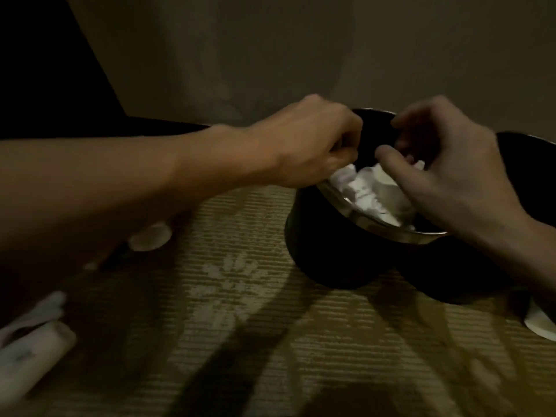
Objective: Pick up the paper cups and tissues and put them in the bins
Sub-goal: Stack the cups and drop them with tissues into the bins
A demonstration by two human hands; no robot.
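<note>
1. Two blurred white tissues lie touching on the patterned carpet [240,296] at the lower left: an upper tissue [42,308] and a rolled tissue [36,347].
2. One paper cup [150,236] lies on the carpet, partly hidden under the left forearm.
3. The left hand [310,145] hangs over the first bin [331,260] with its fingers curled tight, pinching the left edge of the tissue wad [361,191].
4. That one crumpled wad fills the mouth of the first black bin, against its shiny inner rim.
5. The right hand [451,176] grips the wad's right side, thumb laid across it and fingers bent over it.
6. A second bin [529,176], also black, stands just beside the first, behind the right wrist.
7. One white scrap [541,323] shows at the right edge; I cannot tell whether it is cup or tissue.
</note>
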